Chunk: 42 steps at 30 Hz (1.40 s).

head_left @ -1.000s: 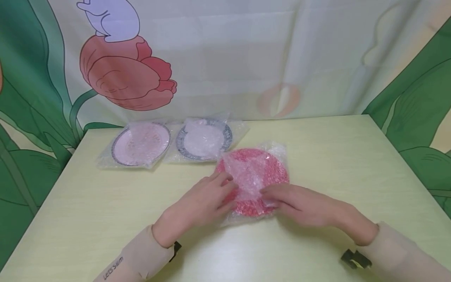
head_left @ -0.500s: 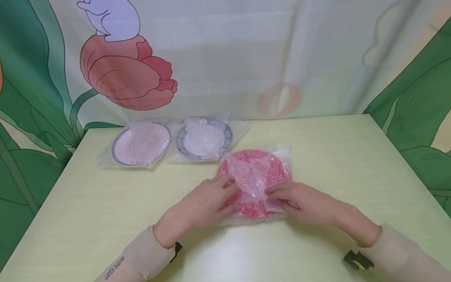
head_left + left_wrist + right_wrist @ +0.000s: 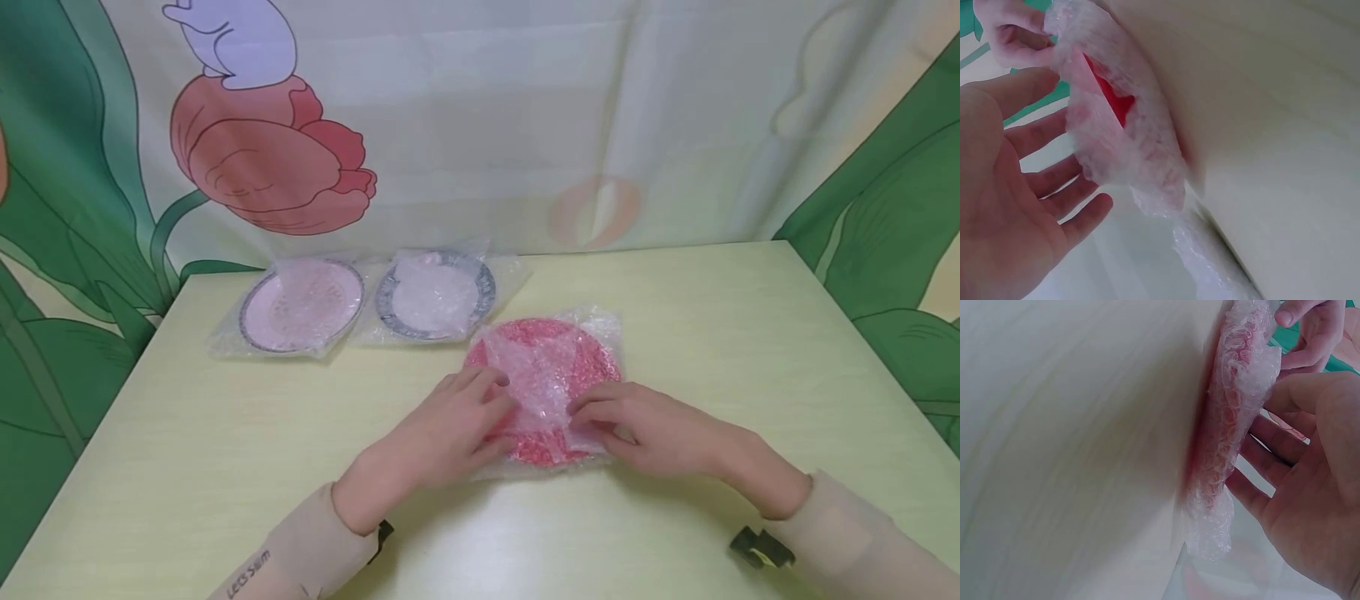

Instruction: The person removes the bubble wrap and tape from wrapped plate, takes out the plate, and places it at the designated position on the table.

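Note:
A round red plate [image 3: 536, 450] in bubble wrap lies near the middle of the table, a whitish flap of wrap folded over its top. My left hand [image 3: 457, 429] rests at its left side, fingers loosely spread and touching the wrap. In the left wrist view, a strip of bare red [image 3: 1113, 100] shows through an opening in the wrap. My right hand [image 3: 652, 429] touches the wrap at the lower right, its fingers bent and its thumb apart from them. The right wrist view shows that hand [image 3: 1310, 481] against the wrapped edge. Fingertips are partly hidden in the head view.
Two more bubble-wrapped plates lie at the back left of the table [image 3: 247, 433]: a pink one with a dark rim [image 3: 302, 307] and a white one with a blue-grey patterned rim [image 3: 435, 296]. A printed curtain [image 3: 480, 125] hangs behind the table's back edge.
The wrapped red plate has shifted slightly right and toward me, with my right hand moving alongside it. My left hand has moved slightly right. In the last half second little differs.

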{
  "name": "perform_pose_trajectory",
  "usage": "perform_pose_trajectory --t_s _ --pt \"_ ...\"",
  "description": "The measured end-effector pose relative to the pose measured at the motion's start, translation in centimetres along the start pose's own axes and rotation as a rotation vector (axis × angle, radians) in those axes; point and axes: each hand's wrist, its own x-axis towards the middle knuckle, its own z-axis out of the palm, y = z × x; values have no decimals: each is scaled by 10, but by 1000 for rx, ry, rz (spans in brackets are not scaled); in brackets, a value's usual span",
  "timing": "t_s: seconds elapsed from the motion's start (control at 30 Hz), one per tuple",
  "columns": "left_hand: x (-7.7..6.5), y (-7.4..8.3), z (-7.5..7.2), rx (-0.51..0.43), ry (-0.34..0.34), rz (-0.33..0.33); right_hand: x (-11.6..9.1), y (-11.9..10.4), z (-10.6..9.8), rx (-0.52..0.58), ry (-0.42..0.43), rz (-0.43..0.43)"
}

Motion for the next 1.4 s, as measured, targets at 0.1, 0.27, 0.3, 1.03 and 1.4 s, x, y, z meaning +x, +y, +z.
perform_pose_trajectory --t_s 0.1,0.27,0.3,1.03,1.4 --pt "4 3 1 -6 7 41 0 0 0 3 -5 5" --pt "10 7 5 -9 -26 107 0 1 0 0 -3 0" --pt "11 7 5 -6 -35 113 0 1 0 -2 -1 -1" --pt "18 8 16 15 -76 167 -3 3 0 2 47 38" --pt "20 12 13 15 -160 131 -2 4 1 3 31 38"
